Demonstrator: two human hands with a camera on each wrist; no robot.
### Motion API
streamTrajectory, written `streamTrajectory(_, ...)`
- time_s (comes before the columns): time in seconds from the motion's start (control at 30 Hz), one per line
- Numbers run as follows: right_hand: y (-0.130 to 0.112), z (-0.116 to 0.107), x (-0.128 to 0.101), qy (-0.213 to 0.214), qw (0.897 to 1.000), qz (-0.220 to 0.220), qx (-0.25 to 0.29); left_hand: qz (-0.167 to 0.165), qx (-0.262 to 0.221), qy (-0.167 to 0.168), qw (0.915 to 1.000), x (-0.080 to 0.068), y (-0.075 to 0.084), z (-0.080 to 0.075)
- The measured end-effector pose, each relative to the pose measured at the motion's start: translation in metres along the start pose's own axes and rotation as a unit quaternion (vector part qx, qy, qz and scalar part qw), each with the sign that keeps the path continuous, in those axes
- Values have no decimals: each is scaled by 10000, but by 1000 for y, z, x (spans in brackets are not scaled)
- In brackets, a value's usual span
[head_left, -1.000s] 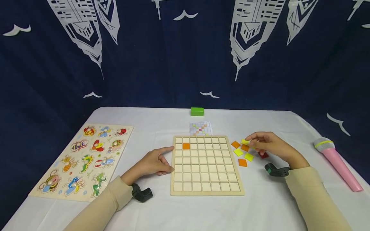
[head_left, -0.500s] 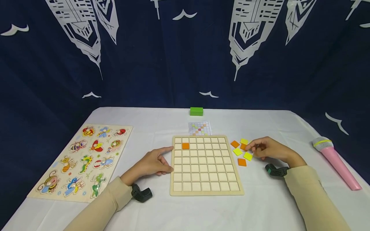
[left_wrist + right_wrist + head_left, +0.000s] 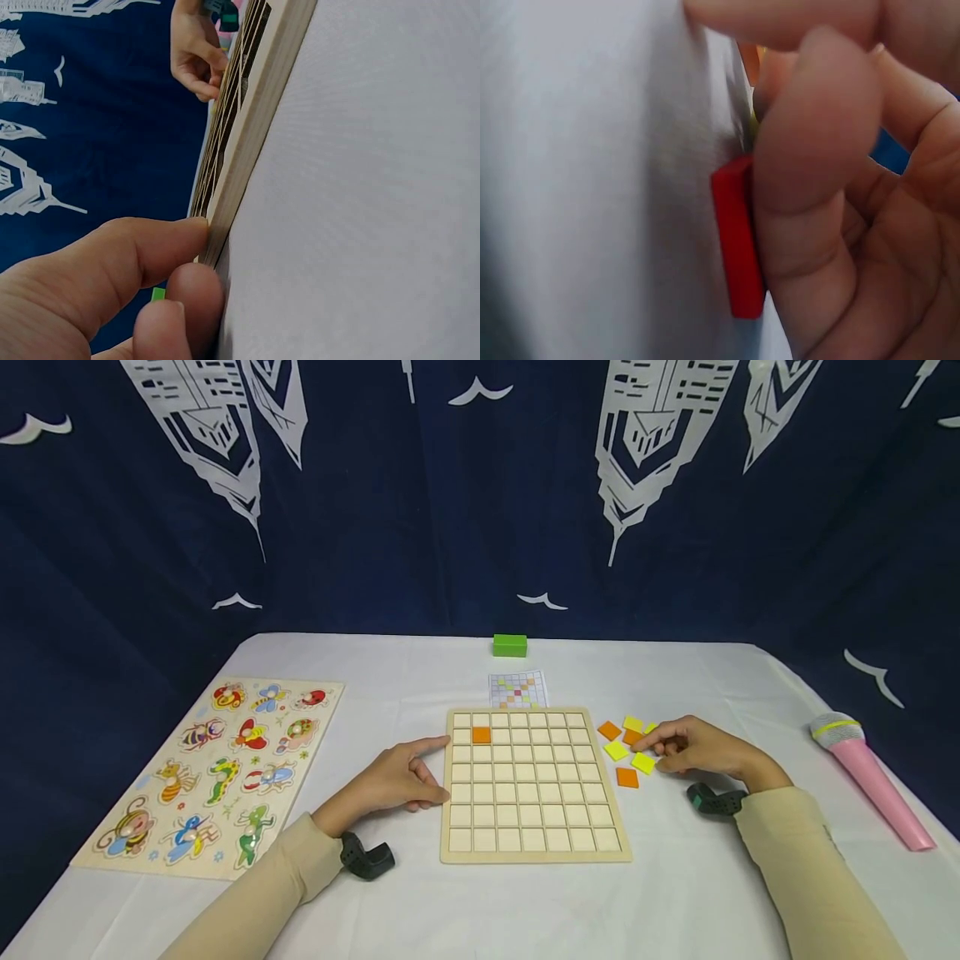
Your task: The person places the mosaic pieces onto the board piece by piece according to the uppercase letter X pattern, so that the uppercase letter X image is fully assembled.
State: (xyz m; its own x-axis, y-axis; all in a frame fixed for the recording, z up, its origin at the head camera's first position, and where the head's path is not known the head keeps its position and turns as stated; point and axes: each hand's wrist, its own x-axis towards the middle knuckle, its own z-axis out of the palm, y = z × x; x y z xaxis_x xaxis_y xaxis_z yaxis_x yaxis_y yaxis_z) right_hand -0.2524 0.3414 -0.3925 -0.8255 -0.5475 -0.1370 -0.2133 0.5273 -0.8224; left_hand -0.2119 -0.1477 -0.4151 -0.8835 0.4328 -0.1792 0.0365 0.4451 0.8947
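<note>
A wooden grid board (image 3: pixel 536 857) lies mid-table, with one orange tile (image 3: pixel 481 735) in its second row. My left hand (image 3: pixel 390 777) touches the board's left edge with the index finger and thumb set apart; the left wrist view shows the fingertips against the wooden edge (image 3: pixel 255 112). To the right of the board, my right hand (image 3: pixel 693 750) reaches low over loose tiles. Its index fingertip is right at an orange tile (image 3: pixel 632 737), the thumb near a yellow tile (image 3: pixel 642 763). A red tile (image 3: pixel 739 240) lies beside the fingers in the right wrist view, hidden under the hand in the head view.
Behind the board lies a printed pattern card (image 3: pixel 517 688), with a green block (image 3: pixel 510 646) further back. An insect picture puzzle (image 3: pixel 168 706) covers the left side. At the right edge is a pink microphone (image 3: pixel 885 793). A dark blue curtain (image 3: pixel 435 510) hangs behind the table.
My right hand has shifted slightly toward me and down over the tiles, covering the red tile seen one second ago. The left hand keeps its place at the board's edge.
</note>
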Motion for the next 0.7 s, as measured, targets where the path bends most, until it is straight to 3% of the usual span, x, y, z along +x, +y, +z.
streamTrajectory(0.7,-8,0,1,38,9995,286,-102,5,-22,-30,10000,0,0,-1)
